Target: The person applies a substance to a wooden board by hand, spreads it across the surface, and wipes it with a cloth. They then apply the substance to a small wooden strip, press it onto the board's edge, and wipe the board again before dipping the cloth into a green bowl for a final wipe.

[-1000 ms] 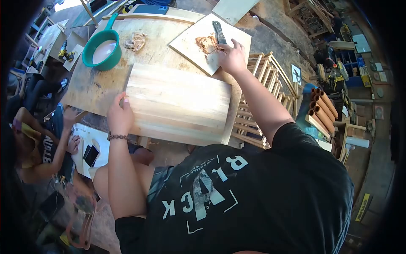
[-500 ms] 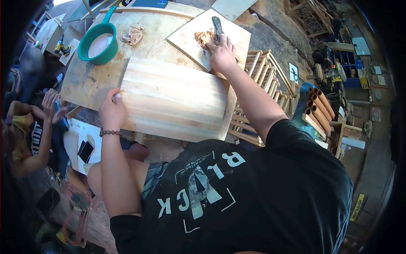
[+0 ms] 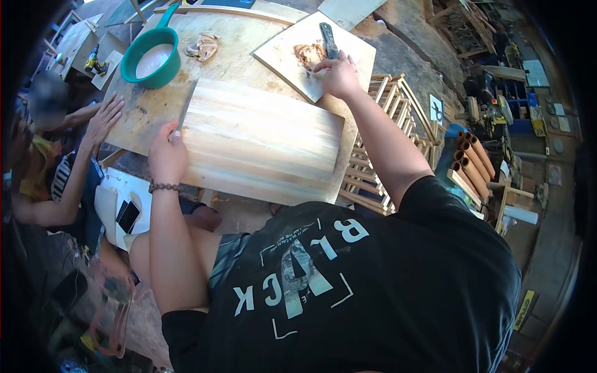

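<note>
Careful: your left hand [image 3: 168, 158], half-closed, holds overhanging panel [image 3: 264, 143]; right hand [image 3: 341, 78] curls by putty knife [image 3: 328, 38], grip unclear; slack left hold could let panel slip.

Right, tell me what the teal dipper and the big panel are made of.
The teal dipper looks like plastic: smooth, evenly coloured, slightly shiny. The big panel looks like wood, probably unvarnished: pale, with lengthwise grain in differently toned strips.

I see a co-worker's raised hand [image 3: 104, 119] now at the bench [image 3: 138, 127] edge; my right grip [image 3: 339, 76] has curled its fingers.
</note>
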A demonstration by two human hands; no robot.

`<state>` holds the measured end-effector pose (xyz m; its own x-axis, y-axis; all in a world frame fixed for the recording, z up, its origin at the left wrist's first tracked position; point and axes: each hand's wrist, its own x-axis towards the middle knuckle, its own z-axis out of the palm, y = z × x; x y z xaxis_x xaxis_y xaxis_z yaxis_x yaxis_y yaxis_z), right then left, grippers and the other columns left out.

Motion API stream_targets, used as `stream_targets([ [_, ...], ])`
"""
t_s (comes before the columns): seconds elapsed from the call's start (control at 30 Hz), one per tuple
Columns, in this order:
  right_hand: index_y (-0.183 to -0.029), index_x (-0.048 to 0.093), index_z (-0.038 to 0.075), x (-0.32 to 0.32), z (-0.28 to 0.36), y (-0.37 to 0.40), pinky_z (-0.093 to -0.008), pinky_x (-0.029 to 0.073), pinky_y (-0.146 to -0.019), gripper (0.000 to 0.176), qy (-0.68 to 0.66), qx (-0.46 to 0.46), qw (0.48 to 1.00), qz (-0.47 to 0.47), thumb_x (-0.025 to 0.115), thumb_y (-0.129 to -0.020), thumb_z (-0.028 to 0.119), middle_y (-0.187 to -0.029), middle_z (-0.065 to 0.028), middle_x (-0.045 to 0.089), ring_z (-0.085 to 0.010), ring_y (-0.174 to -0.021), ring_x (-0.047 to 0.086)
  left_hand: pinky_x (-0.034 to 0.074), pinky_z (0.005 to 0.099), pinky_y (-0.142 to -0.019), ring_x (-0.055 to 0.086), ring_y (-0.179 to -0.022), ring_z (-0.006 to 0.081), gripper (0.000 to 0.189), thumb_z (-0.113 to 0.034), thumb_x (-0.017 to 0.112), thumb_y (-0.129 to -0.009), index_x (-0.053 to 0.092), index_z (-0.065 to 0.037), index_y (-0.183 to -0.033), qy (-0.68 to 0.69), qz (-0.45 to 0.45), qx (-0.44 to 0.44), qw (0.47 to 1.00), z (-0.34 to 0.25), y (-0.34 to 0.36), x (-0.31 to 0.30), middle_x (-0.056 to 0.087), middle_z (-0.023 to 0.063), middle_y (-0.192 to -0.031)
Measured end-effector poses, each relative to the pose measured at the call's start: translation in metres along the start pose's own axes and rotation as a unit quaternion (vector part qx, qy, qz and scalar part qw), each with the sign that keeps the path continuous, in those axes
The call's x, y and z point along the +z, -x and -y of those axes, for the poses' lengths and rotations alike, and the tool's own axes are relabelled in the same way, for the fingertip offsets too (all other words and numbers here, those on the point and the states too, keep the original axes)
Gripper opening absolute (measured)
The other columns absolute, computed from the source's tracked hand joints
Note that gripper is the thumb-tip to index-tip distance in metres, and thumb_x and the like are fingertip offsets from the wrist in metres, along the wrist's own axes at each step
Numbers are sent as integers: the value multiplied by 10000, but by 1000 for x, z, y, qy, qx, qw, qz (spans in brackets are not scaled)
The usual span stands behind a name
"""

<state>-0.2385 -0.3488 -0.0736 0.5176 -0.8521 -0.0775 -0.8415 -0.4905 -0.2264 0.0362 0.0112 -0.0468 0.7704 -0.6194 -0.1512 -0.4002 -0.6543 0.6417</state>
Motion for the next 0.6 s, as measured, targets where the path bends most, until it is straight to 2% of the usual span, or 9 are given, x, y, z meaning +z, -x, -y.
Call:
stream_targets([
  [0.03, -1121, 824, 302, 0, -1, -2, -509, 192, -1304, 209, -7, -2, 1000, 1, 737, -937, 348, -1621, -303, 425, -457, -1577, 282, 536, 428, -1024, 694, -1186, 345, 310, -155, 597, -1039, 701, -77, -1320, -11, 0, 7, 1000, 3, 1, 1, 729, 194, -1280],
  [0.1, -1117, 808, 240, -6, 2, -2, -491, 222, -1301, 207, -31, -10, 999, -10, 687, -952, 268, -1571, -298, 489, -439, -1574, 303, 551, 409, -997, 712, -1137, 321, 308, -154, 589, -1046, 706, -67, -1317, -32, -2, 23, 999, 5, -1, 1, 739, 174, -1265],
  [0.17, -1150, 793, 232, -17, 5, 4, -505, 250, -1288, 236, -66, -24, 998, 4, 675, -946, 213, -1643, -290, 406, -464, -1584, 271, 534, 429, -1025, 693, -1182, 347, 302, -162, 593, -1042, 705, -84, -1312, -16, 1, 16, 1000, 2, -2, 0, 732, 180, -1277],
  [0.27, -1151, 770, 151, -9, 17, 23, -429, 323, -1265, 237, -107, -87, 989, -59, 658, -943, 170, -1482, -257, 602, -419, -1536, 395, 526, 441, -1039, 679, -1204, 370, 298, -169, 593, -1041, 704, -90, -1307, -16, 2, 15, 1000, 7, -1, -1, 728, 189, -1277],
  [0.37, -1155, 754, 117, -32, 78, 81, -401, 451, -1166, 239, -210, -145, 966, 48, 664, -937, 156, -1372, -234, 680, -379, -1394, 573, 522, 450, -1041, 672, -1205, 380, 297, -158, 583, -1040, 703, -75, -1299, -28, 1, 31, 999, 4, -2, -3, 725, 202, -1268],
  [0.47, -1165, 731, 82, -34, 126, 117, -439, 542, -1012, 268, -235, -193, 936, 180, 703, -912, 167, -1405, -264, 643, -376, -1166, 696, 521, 448, -1044, 673, -1212, 370, 304, -147, 560, -1042, 700, -81, -1304, -20, 5, 40, 999, 8, -4, -1, 724, 194, -1277],
  [0.5, -1204, 730, 92, -25, 136, 123, -424, 556, -1017, 276, -191, -266, 935, 137, 727, -955, 210, -1471, -240, 616, -365, -1219, 686, 522, 445, -1043, 672, -1216, 365, 308, -147, 554, -1043, 699, -91, -1309, -8, 11, 28, 1000, 9, -5, -1, 724, 189, -1282],
  [0.57, -1258, 707, 94, -6, 156, 123, -457, 551, -1034, 318, -145, -377, 912, 68, 710, -965, 217, -1447, -245, 621, -405, -1216, 669, 525, 440, -1041, 672, -1223, 357, 317, -147, 543, -1045, 699, -111, -1318, 17, 24, 9, 1000, 8, -8, 1, 723, 179, -1292],
  [0.6, -1255, 712, 96, 1, 167, 121, -464, 548, -1033, 316, -131, -396, 907, 62, 695, -972, 237, -1424, -239, 634, -409, -1206, 667, 527, 434, -1041, 669, -1238, 344, 336, -132, 530, -1040, 699, -138, -1331, 0, 27, 3, 1000, 6, -8, 0, 719, 170, -1309],
])
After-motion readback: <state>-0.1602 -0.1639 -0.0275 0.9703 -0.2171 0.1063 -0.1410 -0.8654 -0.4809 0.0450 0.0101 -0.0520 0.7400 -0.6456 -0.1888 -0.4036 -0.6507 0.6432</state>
